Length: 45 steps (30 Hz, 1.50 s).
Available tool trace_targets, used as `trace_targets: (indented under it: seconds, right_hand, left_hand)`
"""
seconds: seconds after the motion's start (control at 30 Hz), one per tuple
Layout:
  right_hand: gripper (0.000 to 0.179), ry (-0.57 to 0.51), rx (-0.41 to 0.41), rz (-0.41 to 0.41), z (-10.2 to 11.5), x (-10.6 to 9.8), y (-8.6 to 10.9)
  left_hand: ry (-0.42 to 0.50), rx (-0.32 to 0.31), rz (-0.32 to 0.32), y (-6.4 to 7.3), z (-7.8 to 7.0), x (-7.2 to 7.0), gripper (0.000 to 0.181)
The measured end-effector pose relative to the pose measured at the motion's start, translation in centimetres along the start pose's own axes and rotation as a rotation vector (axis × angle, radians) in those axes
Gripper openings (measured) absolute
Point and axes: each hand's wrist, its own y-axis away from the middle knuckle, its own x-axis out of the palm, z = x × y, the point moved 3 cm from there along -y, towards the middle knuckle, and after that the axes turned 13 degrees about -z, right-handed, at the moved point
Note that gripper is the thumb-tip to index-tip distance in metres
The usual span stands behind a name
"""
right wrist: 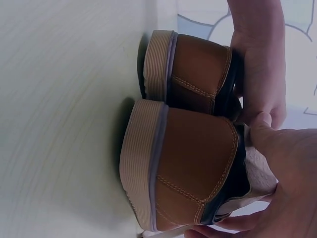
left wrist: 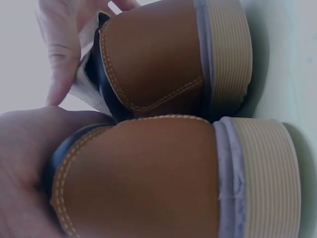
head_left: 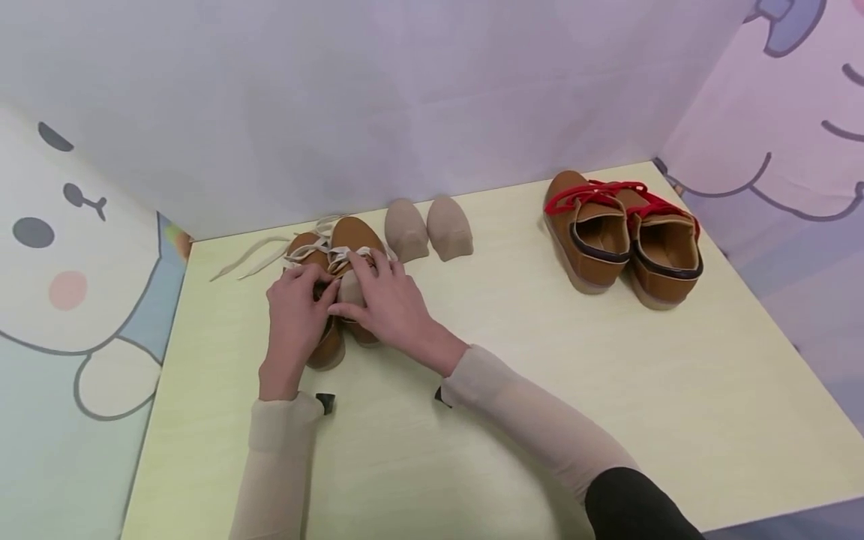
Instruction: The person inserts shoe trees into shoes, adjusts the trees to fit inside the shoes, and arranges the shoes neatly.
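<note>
Two brown shoes with pale laces stand side by side at the table's left: a left shoe (head_left: 326,352) and a right shoe (head_left: 351,232). A greyish-beige piece (head_left: 351,289) shows at the right shoe's opening; whether it is the tongue or an insert I cannot tell. My right hand (head_left: 391,304) holds this piece, thumb on the near left, fingers over the far side. My left hand (head_left: 295,322) lies over the left shoe, its fingertips close to the piece; most of its fingers are hidden. In the right wrist view the shoe heels (right wrist: 193,158) stand flat.
Two greyish-beige toe-shaped inserts (head_left: 448,229) lie behind the right hand. Another pair of brown shoes (head_left: 601,255) with red laces stands at the back right. Pale loose laces (head_left: 253,251) trail across the table (head_left: 513,352) at left. Printed cloth (head_left: 405,90) hangs behind.
</note>
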Motion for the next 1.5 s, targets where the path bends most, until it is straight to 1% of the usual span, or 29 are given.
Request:
trace_targets:
  seconds: [0.17, 0.33, 0.43, 0.57, 0.7, 0.77, 0.83, 0.97, 1.1, 1.17, 1.23, 1.3, 1.4, 1.5]
  right_hand:
    - [0.091, 0.023, -0.005, 0.008, -0.3, 0.3, -0.3]
    - [0.090, 0.019, 0.025, 0.031, -0.5, 0.6, -0.4]
    - [0.089, 0.022, 0.034, 0.030, -0.6, 0.8, -0.5]
    - [0.089, 0.033, 0.033, 0.022, -0.7, 0.9, -0.6]
    - [0.087, 0.008, 0.022, 0.051, -0.8, 0.8, -0.8]
    - [0.085, -0.024, 0.014, 0.082, -1.1, 0.6, -0.9]
    - [0.082, -0.079, 0.007, 0.118, -1.5, 0.4, -1.0]
    - [0.079, -0.184, -0.006, 0.172, -2.3, -0.2, -1.0]
    - [0.079, -0.209, -0.041, 0.200, -2.6, -0.6, -1.1]
    - [0.079, -0.212, -0.047, 0.211, -2.6, -0.8, -1.1]
    - [0.078, -0.219, -0.032, 0.220, -2.4, -0.8, -1.1]
    - [0.077, -0.232, -0.001, 0.219, -2.5, -0.8, -1.0]
    - [0.074, -0.257, 0.048, 0.203, -2.6, -0.7, -1.0]
    - [0.070, -0.278, 0.068, 0.172, -2.7, -0.5, -1.0]
  left_hand:
    - [0.003, 0.019, -0.011, -0.1, -0.2, 0.0, 0.007]
    - [0.002, 0.008, -0.010, 0.0, 0.1, 0.2, 0.008]
    - [0.004, 0.007, -0.007, 0.1, 0.2, 0.3, 0.009]
    - [0.011, 0.008, -0.007, 0.0, 0.1, 0.2, 0.009]
    - [0.012, 0.001, 0.003, 0.0, 0.1, 0.0, 0.008]
    - [0.019, -0.003, 0.023, -0.1, 0.1, -0.1, 0.009]
    - [0.027, -0.001, 0.054, -0.1, 0.1, -0.3, 0.010]
    - [0.053, 0.025, 0.149, -0.2, 0.0, -0.9, 0.018]
    - [0.071, 0.023, 0.259, -0.2, 0.0, -1.5, 0.032]
    - [0.074, 0.013, 0.296, -0.1, 0.0, -1.7, 0.038]
    - [0.068, 0.013, 0.305, 0.0, 0.0, -1.7, 0.041]
    - [0.064, 0.014, 0.304, 0.0, 0.0, -1.5, 0.043]
    - [0.061, 0.015, 0.294, 0.1, 0.2, -1.2, 0.043]
    - [0.057, 0.009, 0.292, 0.0, 0.3, -1.0, 0.042]
